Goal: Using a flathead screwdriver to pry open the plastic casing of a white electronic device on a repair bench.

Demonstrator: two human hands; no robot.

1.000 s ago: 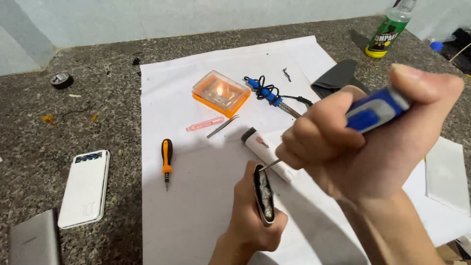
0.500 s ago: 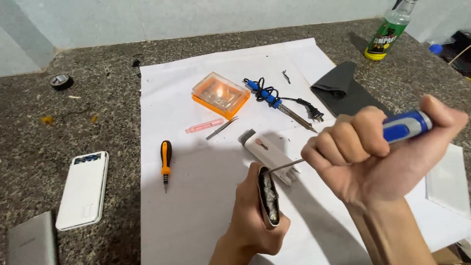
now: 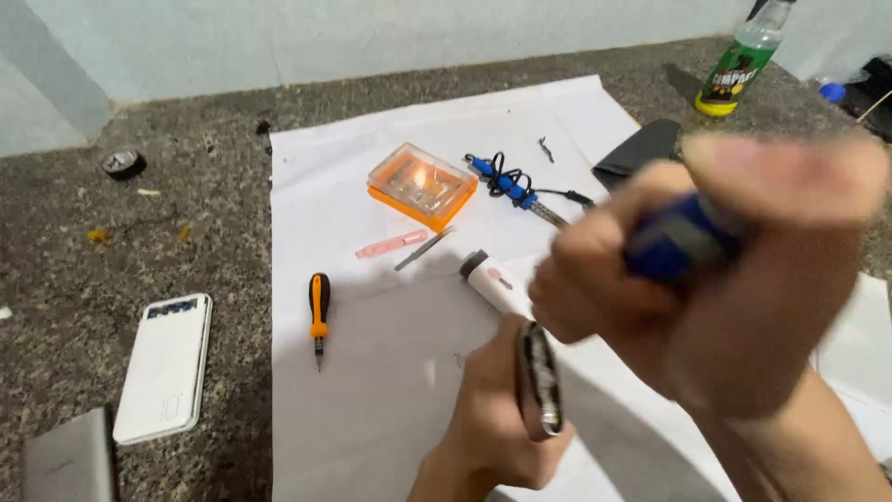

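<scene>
Presently we list: right hand [image 3: 715, 279], blurred, fist closed round a blue-handled tool [image 3: 683, 244], raised close to the camera. Left hand [image 3: 497, 418] grips a thin dark device [image 3: 541, 379] on edge, low over the white paper sheet [image 3: 372, 390]. On the sheet: orange screwdriver [image 3: 319, 316], orange case [image 3: 423, 184], pink tool [image 3: 390, 245]. Beside it, a white power bank [image 3: 163, 367].

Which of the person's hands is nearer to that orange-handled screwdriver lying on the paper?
The left hand. It sits just to the right of the orange-handled screwdriver, holding a thin device on edge. The right hand is farther right, raised and blurred, gripping a blue-handled tool.
</scene>
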